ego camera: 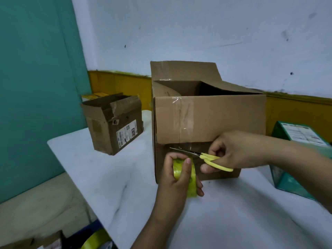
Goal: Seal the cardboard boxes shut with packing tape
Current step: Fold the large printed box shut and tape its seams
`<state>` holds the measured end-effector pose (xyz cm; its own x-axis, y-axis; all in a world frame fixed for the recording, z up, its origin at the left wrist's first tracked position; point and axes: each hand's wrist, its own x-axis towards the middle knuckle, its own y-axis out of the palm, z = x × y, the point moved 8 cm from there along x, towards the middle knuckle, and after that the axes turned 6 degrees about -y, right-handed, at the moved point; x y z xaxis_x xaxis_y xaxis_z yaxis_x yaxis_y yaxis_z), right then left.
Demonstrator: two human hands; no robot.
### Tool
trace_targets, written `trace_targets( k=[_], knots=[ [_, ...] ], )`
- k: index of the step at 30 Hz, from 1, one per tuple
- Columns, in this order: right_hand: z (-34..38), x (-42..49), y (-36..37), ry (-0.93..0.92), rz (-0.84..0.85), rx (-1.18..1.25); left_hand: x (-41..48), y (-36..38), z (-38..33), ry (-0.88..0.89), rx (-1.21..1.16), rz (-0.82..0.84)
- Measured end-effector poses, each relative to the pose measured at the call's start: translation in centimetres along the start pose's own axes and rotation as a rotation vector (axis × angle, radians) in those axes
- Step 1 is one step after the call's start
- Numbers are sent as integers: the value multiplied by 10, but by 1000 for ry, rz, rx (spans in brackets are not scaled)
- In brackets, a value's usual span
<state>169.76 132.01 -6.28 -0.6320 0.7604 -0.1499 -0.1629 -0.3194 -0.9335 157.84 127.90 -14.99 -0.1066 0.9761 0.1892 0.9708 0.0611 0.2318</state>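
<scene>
Brown cardboard box (210,114) mid-counter (107,177), on the white top. Open at the back, inside dark, contents not visible. Front flap folded down over the near face, clear tape strip (185,121) down its middle. Glossy and see-through, so edges hard to trace; run from flap edge to roll barely readable.

Left hand (172,184) wrapped round yellow-green tape roll (193,184), thumb across its face, roll against the box's near wall just below the flap. Much of the roll hidden by fingers.

Right hand (237,150) gripping yellow-handled scissors (213,161), fingers through the loops, blades pointing left at the tape just above the roll. Blade tips blurred against the cardboard: parted or closed, cannot tell.

Smaller cardboard box (115,128) at the far left of the counter, well apart, top flaps up and torn, label on one side, print unreadable.

Teal carton (287,182) at right, partly behind the right forearm, cut off by the frame edge.

Second yellow roll (97,238) below the counter edge at bottom left, cropped and blurred.
</scene>
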Motion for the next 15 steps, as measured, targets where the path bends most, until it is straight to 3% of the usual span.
trace_targets(
  k=[3, 6, 8, 12, 15],
  knots=[
    [3, -7, -4, -13, -87, -56, -2, -1, 2, -17, 41, -20],
    [6, -14, -3, 11, -148, -374, -5, -6, 13, -89, 98, -30],
    [-8, -18, 7, 77, -155, -449, -7, -11, 21, -144, 100, -46],
    [-61, -28, 50, 268, 42, -532, -5, -26, 25, -170, 61, -142],
    [-87, -38, 82, 385, 169, -393, -4, -24, 27, -161, 90, -142]
  ],
)
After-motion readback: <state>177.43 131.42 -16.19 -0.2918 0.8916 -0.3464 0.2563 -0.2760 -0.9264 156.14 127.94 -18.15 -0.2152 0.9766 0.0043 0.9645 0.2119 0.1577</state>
